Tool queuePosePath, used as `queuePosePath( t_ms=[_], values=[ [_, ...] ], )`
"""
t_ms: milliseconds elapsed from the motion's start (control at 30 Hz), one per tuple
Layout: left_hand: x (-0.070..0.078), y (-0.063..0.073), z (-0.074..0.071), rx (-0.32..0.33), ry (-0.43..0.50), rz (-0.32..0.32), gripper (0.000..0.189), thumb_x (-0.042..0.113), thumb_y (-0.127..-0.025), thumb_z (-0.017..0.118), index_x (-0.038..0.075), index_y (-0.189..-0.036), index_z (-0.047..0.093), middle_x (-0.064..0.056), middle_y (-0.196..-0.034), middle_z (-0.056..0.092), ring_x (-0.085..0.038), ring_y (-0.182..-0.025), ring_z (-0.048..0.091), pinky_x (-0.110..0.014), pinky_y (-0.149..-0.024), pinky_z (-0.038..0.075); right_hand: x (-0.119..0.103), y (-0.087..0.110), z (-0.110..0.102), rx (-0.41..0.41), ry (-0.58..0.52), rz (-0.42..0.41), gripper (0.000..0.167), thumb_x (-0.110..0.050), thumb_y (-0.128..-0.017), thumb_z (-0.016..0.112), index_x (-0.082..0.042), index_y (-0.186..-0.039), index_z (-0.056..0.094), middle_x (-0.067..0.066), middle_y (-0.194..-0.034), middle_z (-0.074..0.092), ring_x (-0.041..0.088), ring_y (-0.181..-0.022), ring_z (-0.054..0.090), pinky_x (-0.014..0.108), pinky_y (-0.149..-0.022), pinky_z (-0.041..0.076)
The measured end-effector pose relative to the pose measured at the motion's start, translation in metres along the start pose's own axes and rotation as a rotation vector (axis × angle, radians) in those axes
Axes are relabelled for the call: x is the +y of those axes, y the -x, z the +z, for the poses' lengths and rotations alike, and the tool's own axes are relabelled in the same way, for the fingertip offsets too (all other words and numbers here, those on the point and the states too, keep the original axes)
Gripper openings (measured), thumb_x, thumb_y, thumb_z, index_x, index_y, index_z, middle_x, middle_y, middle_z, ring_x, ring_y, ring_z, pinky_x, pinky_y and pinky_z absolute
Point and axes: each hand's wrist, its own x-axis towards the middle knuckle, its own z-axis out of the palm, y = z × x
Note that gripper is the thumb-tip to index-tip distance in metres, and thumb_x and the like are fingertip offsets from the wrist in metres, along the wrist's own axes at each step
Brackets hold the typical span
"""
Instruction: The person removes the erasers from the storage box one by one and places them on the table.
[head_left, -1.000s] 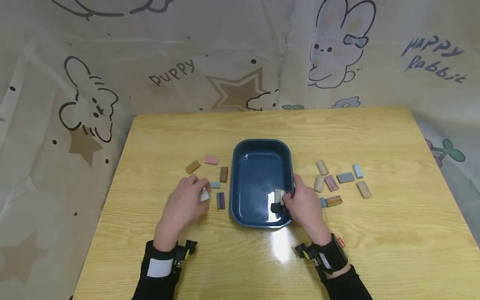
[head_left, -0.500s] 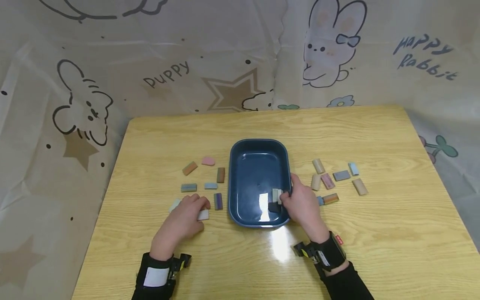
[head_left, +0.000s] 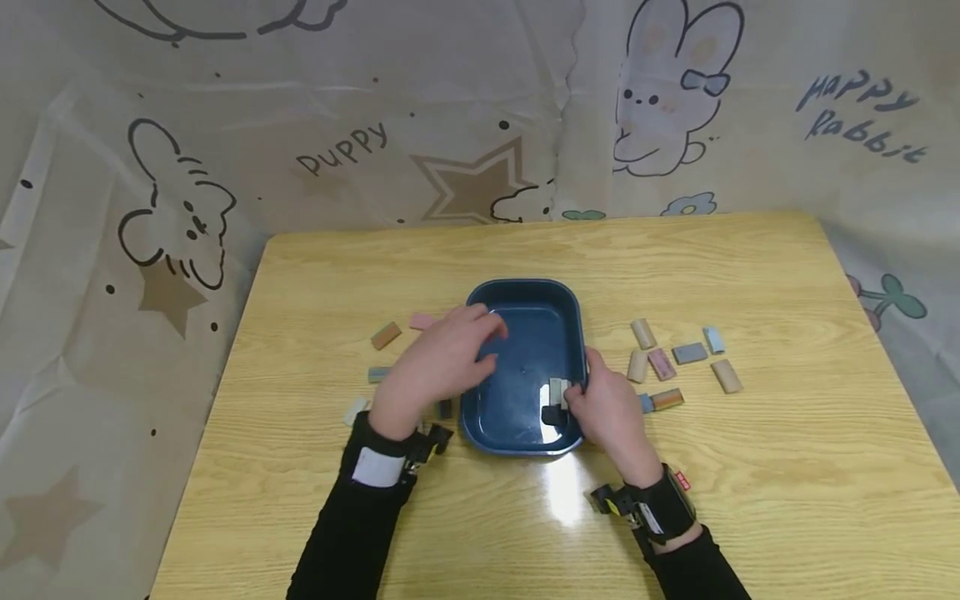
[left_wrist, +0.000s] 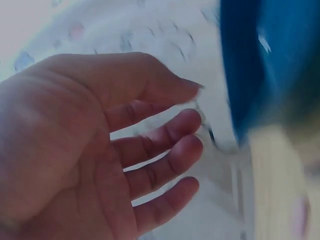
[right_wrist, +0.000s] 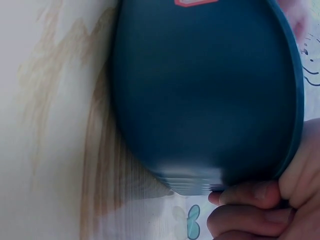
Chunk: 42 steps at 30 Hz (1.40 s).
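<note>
A dark blue plastic tray stands mid-table. My right hand grips its right wall, thumb over the rim; in the right wrist view its curled fingers lie against the outside. Inside the tray, by that thumb, lie a pale green block and a black block, with a whitish one partly covered. Over the tray's left rim hovers my left hand, thumb and fingers bent and apart. I see no block between them in the head view. In the left wrist view, its fingertips are spread before a blurred tray wall.
Left of the tray lie an orange-brown block, a pink block, a grey-blue block and a pale block; my left arm hides others. Several blocks lie to the right, including a striped one. A printed cloth hangs behind the table.
My left hand has moved up and right from the blocks to above the tray's left rim. The white block by its fingers is out of sight. My right hand keeps its grip.
</note>
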Motion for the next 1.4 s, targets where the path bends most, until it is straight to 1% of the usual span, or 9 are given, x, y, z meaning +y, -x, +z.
queuePosePath(
  t_ms=[167, 333, 533, 667, 833, 1000, 1167, 1300, 1400],
  values=[
    [0.028, -0.055, 0.012, -0.213, -0.050, 0.064, 0.028, 0.020, -0.091, 0.071, 0.015, -0.118, 0.071, -0.001, -0.113, 0.060, -0.016, -0.099, 0.053, -0.031, -0.083, 0.047, -0.001, 0.000, 0.001, -0.007, -0.013, -0.013, 0.064, -0.014, -0.083, 0.063, 0.000, -0.143, 0.044, 0.021, -0.088, 0.066, 0.031, -0.067, 0.061, 0.044, -0.056, 0.048],
    [0.041, -0.091, 0.038, -0.371, -0.014, 0.003, 0.019, 0.018, -0.083, 0.079, 0.013, -0.099, 0.072, 0.003, -0.090, 0.064, -0.013, -0.078, 0.056, -0.028, -0.066, 0.047, 0.001, 0.000, 0.002, 0.013, -0.015, -0.024, 0.061, -0.012, -0.083, 0.064, 0.000, -0.140, 0.047, 0.020, -0.085, 0.066, 0.031, -0.067, 0.061, 0.044, -0.056, 0.047],
    [0.054, -0.105, 0.062, -0.542, -0.103, -0.051, 0.023, 0.024, -0.073, 0.086, 0.014, -0.083, 0.068, 0.003, -0.084, 0.064, -0.016, -0.074, 0.057, -0.030, -0.064, 0.045, 0.005, 0.002, 0.002, 0.036, 0.006, -0.033, 0.059, -0.013, -0.083, 0.064, -0.001, -0.138, 0.048, 0.025, -0.090, 0.067, 0.040, -0.073, 0.064, 0.051, -0.059, 0.048],
    [0.054, -0.107, 0.074, -0.567, -0.130, -0.062, 0.025, 0.024, -0.072, 0.086, 0.013, -0.089, 0.070, 0.001, -0.090, 0.065, -0.018, -0.078, 0.057, -0.030, -0.065, 0.046, 0.005, 0.003, 0.003, 0.037, 0.002, -0.037, 0.059, -0.014, -0.083, 0.064, -0.002, -0.138, 0.049, 0.025, -0.091, 0.067, 0.041, -0.075, 0.065, 0.052, -0.060, 0.048],
    [0.050, -0.105, 0.077, -0.552, -0.092, -0.029, 0.019, 0.018, -0.074, 0.083, 0.012, -0.083, 0.068, 0.001, -0.085, 0.064, -0.017, -0.074, 0.056, -0.028, -0.061, 0.044, 0.005, 0.002, 0.004, 0.056, 0.000, -0.053, 0.058, -0.013, -0.083, 0.063, -0.001, -0.137, 0.050, 0.025, -0.091, 0.067, 0.041, -0.074, 0.065, 0.053, -0.060, 0.048],
    [0.050, -0.088, 0.061, -0.508, 0.005, 0.018, 0.020, 0.011, -0.081, 0.076, 0.014, -0.070, 0.060, 0.003, -0.072, 0.058, -0.013, -0.065, 0.053, -0.026, -0.056, 0.040, 0.004, 0.002, 0.004, 0.064, 0.003, -0.059, 0.056, -0.013, -0.083, 0.064, -0.001, -0.136, 0.051, 0.024, -0.088, 0.067, 0.039, -0.072, 0.064, 0.051, -0.057, 0.048],
    [0.039, -0.056, 0.024, -0.379, 0.063, 0.047, 0.014, 0.009, -0.082, 0.072, 0.014, -0.081, 0.058, 0.002, -0.080, 0.054, -0.014, -0.071, 0.050, -0.026, -0.060, 0.040, 0.002, 0.002, 0.004, 0.042, 0.021, -0.051, 0.061, -0.013, -0.080, 0.063, 0.000, -0.138, 0.048, 0.023, -0.086, 0.066, 0.035, -0.066, 0.062, 0.048, -0.054, 0.046],
    [0.019, -0.024, -0.005, -0.283, 0.130, 0.017, 0.013, 0.007, -0.083, 0.068, 0.013, -0.090, 0.058, -0.001, -0.087, 0.053, -0.017, -0.076, 0.051, -0.029, -0.064, 0.041, 0.004, 0.001, 0.000, 0.033, 0.056, -0.041, 0.064, -0.014, -0.081, 0.062, 0.002, -0.140, 0.046, 0.024, -0.086, 0.066, 0.032, -0.061, 0.059, 0.046, -0.050, 0.045],
    [0.001, -0.003, -0.014, -0.251, 0.182, -0.028, 0.015, 0.003, -0.082, 0.067, 0.012, -0.090, 0.058, -0.002, -0.084, 0.053, -0.017, -0.073, 0.050, -0.029, -0.063, 0.041, 0.007, 0.000, -0.003, 0.017, 0.067, -0.031, 0.064, -0.015, -0.081, 0.061, 0.002, -0.141, 0.045, 0.025, -0.088, 0.066, 0.030, -0.060, 0.058, 0.045, -0.048, 0.045]
  ],
)
